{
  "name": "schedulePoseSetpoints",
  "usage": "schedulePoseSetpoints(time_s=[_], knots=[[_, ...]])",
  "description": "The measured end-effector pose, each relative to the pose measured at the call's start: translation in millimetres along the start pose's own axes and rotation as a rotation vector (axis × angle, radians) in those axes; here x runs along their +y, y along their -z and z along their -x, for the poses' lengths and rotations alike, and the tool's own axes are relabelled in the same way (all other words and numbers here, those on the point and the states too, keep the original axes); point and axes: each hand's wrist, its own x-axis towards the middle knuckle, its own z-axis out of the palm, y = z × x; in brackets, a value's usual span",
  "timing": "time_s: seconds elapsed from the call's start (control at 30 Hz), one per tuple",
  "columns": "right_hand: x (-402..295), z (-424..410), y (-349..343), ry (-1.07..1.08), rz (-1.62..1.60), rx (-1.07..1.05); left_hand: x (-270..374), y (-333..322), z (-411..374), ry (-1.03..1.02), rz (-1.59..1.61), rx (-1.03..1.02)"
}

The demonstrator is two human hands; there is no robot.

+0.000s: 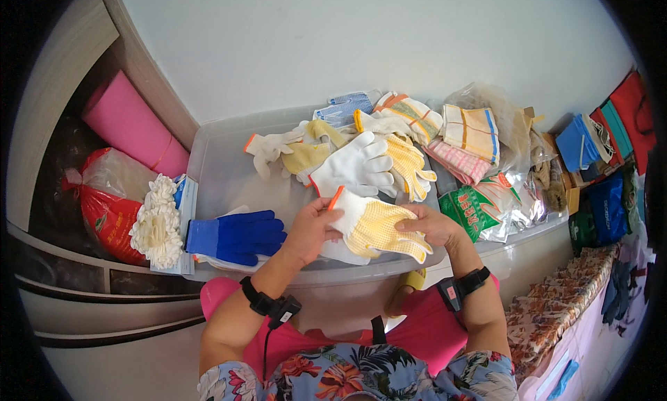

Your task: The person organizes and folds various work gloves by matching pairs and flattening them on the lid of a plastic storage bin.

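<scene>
Between my two hands is a white knit work glove with yellow rubber dots (383, 224). My left hand (312, 226) pinches it by the orange-edged cuff, and my right hand (430, 226) grips it near the fingers. Just beyond it lies a plain white glove (354, 166) with a red-edged cuff. Yellow-dotted gloves (409, 161), a yellowish glove (307, 156) and a blue-dotted glove (344, 109) lie in the heap behind. To the left, a blue glove (234, 238) rests on lighter gloves. All lie on a translucent plastic lid (224, 166).
Folded checked cloths (471, 135) and a green-and-clear plastic package (479, 208) sit at the right. On the left are a tissue box (188, 208) with white ruffled material (159, 221), a red bag (109, 213) and a pink roll (135, 125). A wall (338, 41) rises behind.
</scene>
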Motion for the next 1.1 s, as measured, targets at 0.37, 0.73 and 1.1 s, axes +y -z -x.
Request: schedulePoseSetpoints(time_s=[0.37, 0.73, 1.1], knots=[[22, -30, -1, 0.008, 0.215, 0.220, 1, 32, 16, -0.267, -1.286, 0.110], [53, -74, 4, 0.326, 0.628, 0.650, -5, 53, 17, -0.358, -1.417, 0.242], [33, -58, -23, 0.315, 0.945, 0.733, -3, 51, 20, -0.324, -1.534, 0.326]])
